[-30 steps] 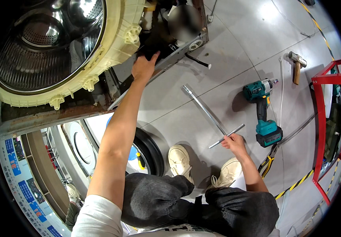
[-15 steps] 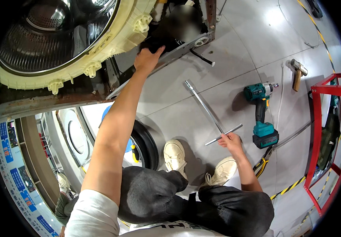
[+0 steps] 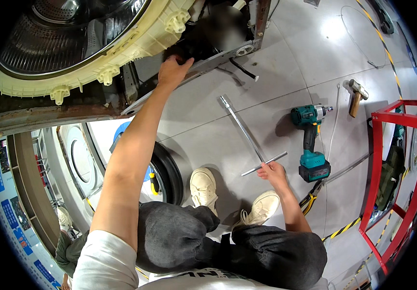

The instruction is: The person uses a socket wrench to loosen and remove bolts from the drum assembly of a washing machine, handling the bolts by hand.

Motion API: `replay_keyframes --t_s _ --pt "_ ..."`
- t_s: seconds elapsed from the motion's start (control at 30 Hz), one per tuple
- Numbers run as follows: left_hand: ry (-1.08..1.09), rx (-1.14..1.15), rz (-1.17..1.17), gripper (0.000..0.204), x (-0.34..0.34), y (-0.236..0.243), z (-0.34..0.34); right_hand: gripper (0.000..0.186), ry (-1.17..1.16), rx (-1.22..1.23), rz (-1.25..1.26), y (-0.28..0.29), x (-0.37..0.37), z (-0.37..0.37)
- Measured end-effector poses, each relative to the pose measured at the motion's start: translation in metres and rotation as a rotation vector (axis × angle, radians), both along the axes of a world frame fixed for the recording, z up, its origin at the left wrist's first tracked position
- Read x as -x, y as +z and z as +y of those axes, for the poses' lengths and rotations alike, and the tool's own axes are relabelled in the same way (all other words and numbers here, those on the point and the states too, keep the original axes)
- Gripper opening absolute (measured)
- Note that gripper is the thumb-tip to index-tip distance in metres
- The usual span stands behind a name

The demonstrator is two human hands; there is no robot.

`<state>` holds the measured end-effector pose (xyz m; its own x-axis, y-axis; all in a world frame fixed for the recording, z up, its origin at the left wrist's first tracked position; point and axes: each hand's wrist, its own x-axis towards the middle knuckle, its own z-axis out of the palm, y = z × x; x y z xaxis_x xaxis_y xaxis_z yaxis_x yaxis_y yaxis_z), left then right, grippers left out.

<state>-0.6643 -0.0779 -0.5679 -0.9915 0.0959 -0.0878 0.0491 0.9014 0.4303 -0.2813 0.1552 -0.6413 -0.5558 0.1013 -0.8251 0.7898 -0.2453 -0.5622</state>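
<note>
Fingers (image 3: pixel 265 167) on the right hand (image 3: pixel 276 176) are clamped on the T-handle wrench (image 3: pixel 241 126), right by its crossbar. Taking 12 as the top of the view, the shaft runs from 11 o'clock down to 5, socket end up top. It's low over the tiled floor (image 3: pixel 285 72); can't tell if it's actually resting on it.

Left hand (image 3: pixel 171 75) is up at 10 o'clock from the wrench, at the edge of the grey metal frame (image 3: pixel 218 62). Fingertips vanish into the dark in there, so no clue if they're together or gripping anything. The cream tub rim (image 3: pixel 121 60) is just beyond, toward 10.

What's changed in the last second? Not much tbh. The whole view slid a bit, so the head shifted, but the right hand's grip and the wrench's spot by the drill look the same. My read: it's a steady hold and the work hasn't visibly moved on.

Further out from the wrench: teal impact driver (image 3: pixel 305 116) at 3, hammer (image 3: pixel 356 99) between 2 and 3, pliers (image 3: pixel 310 199) between 4 and 5, black ring (image 3: pixel 173 176) at 8.
</note>
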Motion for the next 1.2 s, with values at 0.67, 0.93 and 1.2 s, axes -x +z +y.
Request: replay_keyframes --t_s 0.67,0.93,1.2 --pt "0.125 -0.242 -0.043 0.065 -0.003 0.023 0.025 0.024 0.013 -0.073 0.062 -0.008 -0.006 -0.002" --pt "0.381 -0.601 -0.138 0.056 0.005 0.015 0.030 0.022 -0.018 -0.089 0.047 -0.001 -0.002 -0.001" --pt "0.448 -0.469 -0.216 0.066 0.014 0.010 0.027 0.025 -0.006 -0.090 0.050 -0.002 -0.004 0.002"
